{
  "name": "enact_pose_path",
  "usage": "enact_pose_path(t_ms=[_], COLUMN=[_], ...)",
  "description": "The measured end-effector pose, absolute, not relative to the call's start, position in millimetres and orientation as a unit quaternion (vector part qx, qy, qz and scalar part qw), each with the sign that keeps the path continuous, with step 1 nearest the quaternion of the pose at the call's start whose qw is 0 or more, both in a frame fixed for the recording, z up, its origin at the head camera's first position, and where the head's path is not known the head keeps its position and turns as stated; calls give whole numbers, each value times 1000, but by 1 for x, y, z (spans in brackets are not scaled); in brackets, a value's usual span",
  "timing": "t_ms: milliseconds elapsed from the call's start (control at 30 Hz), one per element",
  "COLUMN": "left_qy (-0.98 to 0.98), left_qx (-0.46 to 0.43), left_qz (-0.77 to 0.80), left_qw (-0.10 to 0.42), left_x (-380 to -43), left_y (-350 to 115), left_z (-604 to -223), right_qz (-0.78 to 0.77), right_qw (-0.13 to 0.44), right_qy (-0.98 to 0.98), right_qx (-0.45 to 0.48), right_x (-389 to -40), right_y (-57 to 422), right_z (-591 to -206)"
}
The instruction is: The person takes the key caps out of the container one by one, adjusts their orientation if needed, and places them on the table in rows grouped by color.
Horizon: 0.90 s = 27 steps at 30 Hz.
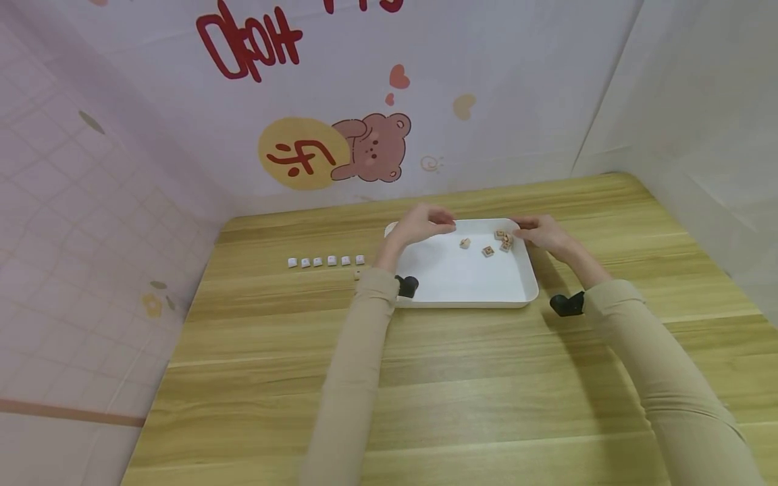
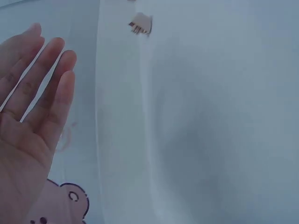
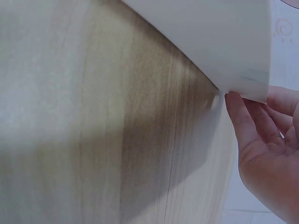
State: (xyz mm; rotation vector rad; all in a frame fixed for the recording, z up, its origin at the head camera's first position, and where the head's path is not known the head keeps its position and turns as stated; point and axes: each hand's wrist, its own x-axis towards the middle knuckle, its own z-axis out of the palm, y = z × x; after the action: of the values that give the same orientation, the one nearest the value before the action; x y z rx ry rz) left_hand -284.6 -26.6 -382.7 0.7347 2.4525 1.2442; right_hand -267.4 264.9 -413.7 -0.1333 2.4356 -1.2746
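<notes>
A white tray [image 1: 462, 277] lies on the table. Several small square tan pieces with brown markings [image 1: 488, 251], which look like keycaps, sit toward its far right corner. My left hand [image 1: 421, 225] hovers over the tray's far left part, holding nothing. In the left wrist view the left hand's fingers [image 2: 28, 84] are extended, and one marked piece [image 2: 141, 23] shows in the tray. My right hand [image 1: 543, 236] grips the tray at its far right corner; in the right wrist view the fingers [image 3: 244, 119] are at the underside of that corner.
A row of several small white keycap-like pieces [image 1: 331, 260] stands on the table left of the tray. One tan piece [image 1: 357, 275] lies just below the row's right end, beside the left sleeve [image 1: 358, 364]. A printed wall covering [image 1: 516, 148] borders the table [image 1: 255, 378].
</notes>
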Motion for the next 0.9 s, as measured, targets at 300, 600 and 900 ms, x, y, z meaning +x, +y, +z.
enact_pose_path(t_ms=[300,600,900], left_qy=[834,850,876], left_qx=[248,245,252], left_qz=[463,429,374], left_qw=[172,184,169], left_x=[-295,-296,-296], left_y=[5,15,20], left_z=[-414,-423,-426], right_qz=[-465,-468,-467], right_qw=[200,199,200], right_qy=[861,860,860], right_qx=[-47,-51,-54], right_x=[-269,-271,-270], right_y=[266,267,267], right_z=[-414,-416,-417])
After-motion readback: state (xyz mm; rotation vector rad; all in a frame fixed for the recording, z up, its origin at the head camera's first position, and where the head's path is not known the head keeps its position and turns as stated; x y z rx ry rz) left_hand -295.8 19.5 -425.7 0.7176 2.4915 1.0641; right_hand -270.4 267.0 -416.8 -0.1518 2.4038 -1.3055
